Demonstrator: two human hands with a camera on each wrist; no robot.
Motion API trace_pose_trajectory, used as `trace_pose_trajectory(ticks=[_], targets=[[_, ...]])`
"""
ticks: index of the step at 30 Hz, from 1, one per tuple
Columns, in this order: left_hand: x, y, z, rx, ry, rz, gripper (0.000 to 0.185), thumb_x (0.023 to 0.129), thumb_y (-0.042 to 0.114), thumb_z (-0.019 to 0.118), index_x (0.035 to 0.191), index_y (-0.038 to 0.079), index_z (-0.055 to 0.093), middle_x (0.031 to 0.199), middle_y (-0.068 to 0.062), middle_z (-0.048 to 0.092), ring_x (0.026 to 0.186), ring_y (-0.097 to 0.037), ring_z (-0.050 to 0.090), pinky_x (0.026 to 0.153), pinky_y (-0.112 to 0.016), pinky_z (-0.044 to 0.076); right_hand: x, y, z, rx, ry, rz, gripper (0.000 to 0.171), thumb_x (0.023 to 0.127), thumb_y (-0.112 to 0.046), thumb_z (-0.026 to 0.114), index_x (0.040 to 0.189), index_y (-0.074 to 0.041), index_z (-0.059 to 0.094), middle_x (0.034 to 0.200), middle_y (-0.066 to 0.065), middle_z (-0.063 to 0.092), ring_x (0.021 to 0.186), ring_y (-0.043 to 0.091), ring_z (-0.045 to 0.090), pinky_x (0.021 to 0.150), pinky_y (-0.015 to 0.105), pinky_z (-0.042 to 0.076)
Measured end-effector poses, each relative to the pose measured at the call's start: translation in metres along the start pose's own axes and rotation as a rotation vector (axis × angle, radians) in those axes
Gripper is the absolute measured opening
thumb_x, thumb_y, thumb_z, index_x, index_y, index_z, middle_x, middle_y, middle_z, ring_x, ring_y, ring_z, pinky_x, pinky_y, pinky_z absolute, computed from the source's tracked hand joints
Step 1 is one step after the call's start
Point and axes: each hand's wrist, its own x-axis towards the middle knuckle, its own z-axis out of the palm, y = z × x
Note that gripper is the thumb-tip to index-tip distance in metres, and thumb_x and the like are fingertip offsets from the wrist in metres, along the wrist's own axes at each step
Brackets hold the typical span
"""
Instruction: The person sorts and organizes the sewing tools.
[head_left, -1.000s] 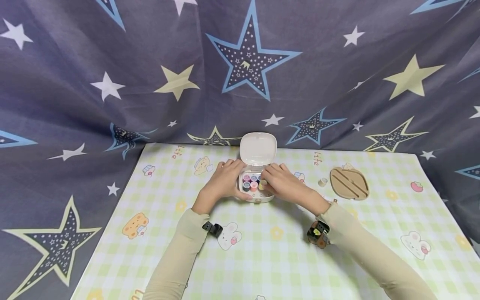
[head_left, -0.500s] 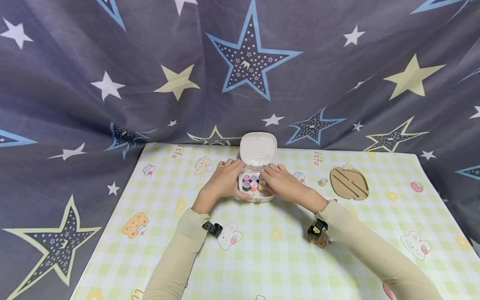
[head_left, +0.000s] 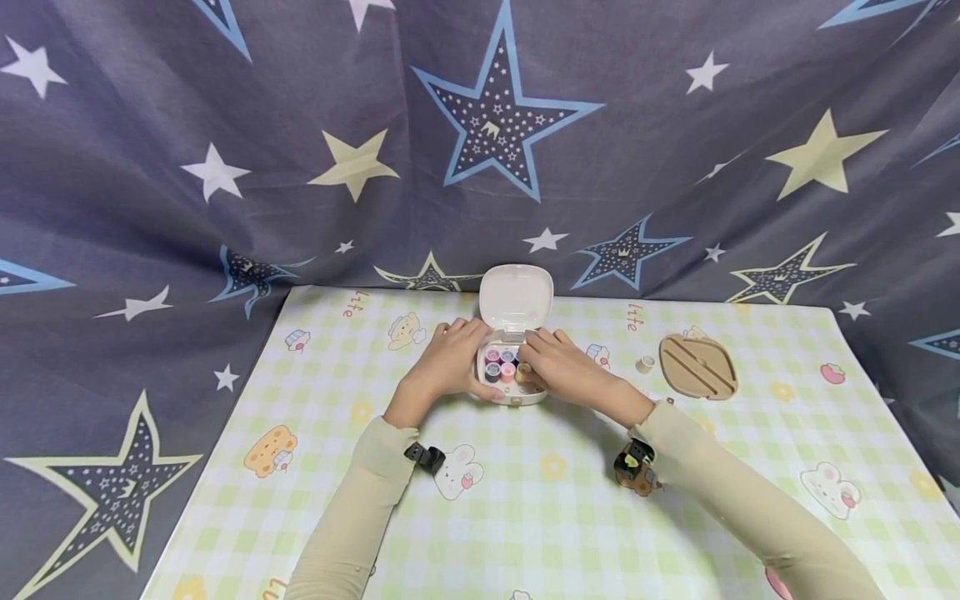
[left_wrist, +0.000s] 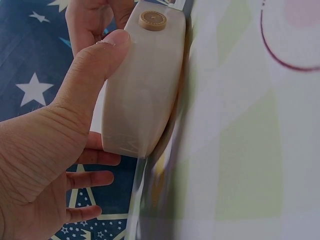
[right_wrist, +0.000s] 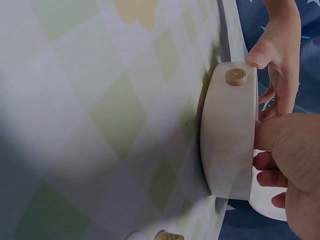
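A small white sewing box stands on the table with its lid raised. Several thread spools stand inside, among them a pink one and a dark one. My left hand grips the box's left side, thumb along the front near the round tan button. My right hand reaches over the right rim, its thumb and fingers curled in at the yellow thread spool; its fingertips are mostly hidden. From the right wrist view, several fingers show bent behind the box wall.
To the right lies a flat tan tray with slots, and a small pale spool stands beside it. A checked cloth with cartoon prints covers the table. Behind the far edge hangs a dark star-patterned curtain.
The yellow spool and the right hand have shifted very slightly left and down. My left hand, the box and its lid stay in place.
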Motion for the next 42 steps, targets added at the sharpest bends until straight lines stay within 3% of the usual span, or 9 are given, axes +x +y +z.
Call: trace_pose_trajectory(ticks=[10,25,42], targets=[[-0.0004,0.0002,-0.0006,0.009,-0.002,-0.002,0.111,0.055,0.073,0.088,0.14,0.011,0.051,0.134,-0.004,0.06,0.121,-0.026,0.052,0.105,-0.049,0.04,0.0,-0.0018,-0.0002,-0.043,0.022,-0.038,0.022,0.094,-0.025,0.073,0.095,-0.01,0.057,0.095,0.004,0.055,0.091,0.023,0.05,0.081,0.037,0.039],[-0.0017,0.0003,-0.0005,0.001,0.013,0.003,0.111,0.054,0.072,0.089,0.139,0.011,0.052,0.132,-0.004,0.06,0.119,-0.026,0.053,0.104,-0.049,0.041,0.0023,-0.0064,-0.0015,-0.045,0.005,-0.007,0.019,0.096,-0.021,0.07,0.092,-0.01,0.056,0.095,0.005,0.057,0.093,0.024,0.052,0.081,0.037,0.039],[-0.0016,0.0008,0.0006,0.007,0.018,0.002,0.109,0.054,0.07,0.089,0.138,0.012,0.053,0.131,-0.003,0.06,0.117,-0.025,0.053,0.1,-0.047,0.042,0.0029,-0.0083,-0.0039,-0.144,0.079,-0.053,0.024,0.085,-0.025,0.081,0.086,-0.01,0.061,0.09,0.004,0.058,0.087,0.023,0.05,0.08,0.036,0.039]])
